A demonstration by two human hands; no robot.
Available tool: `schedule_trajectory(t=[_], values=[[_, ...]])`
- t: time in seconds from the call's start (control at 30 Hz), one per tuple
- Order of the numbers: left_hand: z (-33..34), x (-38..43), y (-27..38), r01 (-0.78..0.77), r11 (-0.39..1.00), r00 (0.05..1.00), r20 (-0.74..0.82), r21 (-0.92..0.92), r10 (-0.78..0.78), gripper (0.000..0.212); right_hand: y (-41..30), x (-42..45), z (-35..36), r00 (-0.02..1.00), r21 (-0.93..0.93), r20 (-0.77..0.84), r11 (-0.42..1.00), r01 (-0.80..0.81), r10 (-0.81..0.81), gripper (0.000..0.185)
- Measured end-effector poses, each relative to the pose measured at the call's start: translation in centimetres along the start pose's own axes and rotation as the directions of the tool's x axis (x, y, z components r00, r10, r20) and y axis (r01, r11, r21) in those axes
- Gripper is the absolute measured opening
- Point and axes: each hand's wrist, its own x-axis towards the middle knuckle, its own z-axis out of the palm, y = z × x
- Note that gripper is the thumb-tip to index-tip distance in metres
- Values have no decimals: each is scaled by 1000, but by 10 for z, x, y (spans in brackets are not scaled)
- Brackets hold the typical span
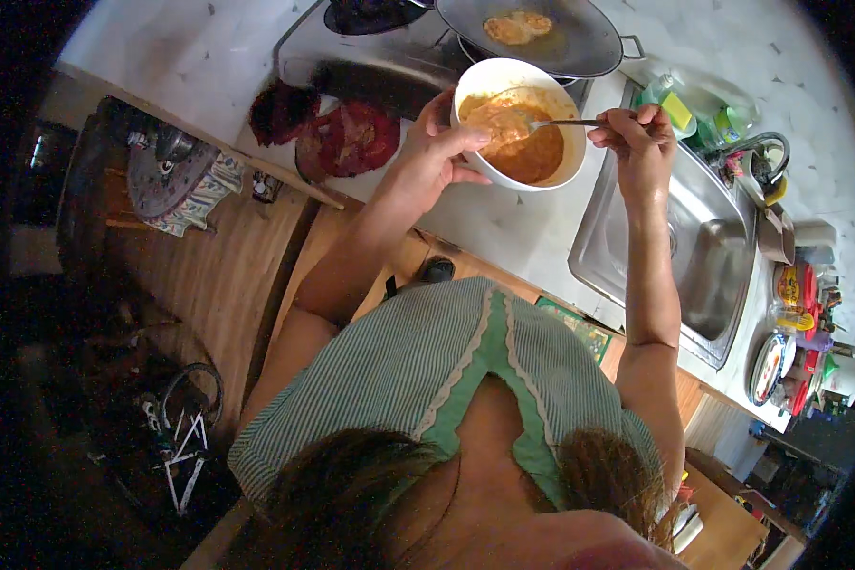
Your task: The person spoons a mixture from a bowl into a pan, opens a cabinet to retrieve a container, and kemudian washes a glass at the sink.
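My left hand grips the side of a white bowl and tilts it. Inside lies an orange-brown batter with a coated, lumpy piece on it. My right hand pinches the handle of a metal utensil; its head is at the coated piece, partly hidden, so fork or spoon cannot be told. Beyond the bowl, a wide dark pan on the stove holds an orange-yellow piece of food.
A steel sink is set in the counter at right, with a yellow sponge and bottles behind it. Dark red cloths lie left of the bowl by the stove. Containers and a plate stand at far right.
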Motion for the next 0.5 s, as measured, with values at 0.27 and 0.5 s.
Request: schedule_trajectory(t=[0.27, 0.5], values=[[-5, 11, 9, 20, 998, 1000, -8, -66, -21, 79, -8, 18, 1, 1000, -33, -16, 999, 15, -15, 22], [-8, 28, 11, 37, 995, 998, -39, -97, -41, 81, -11, 36, 0, 998, -23, -42, 998, 55, -56, 22]])
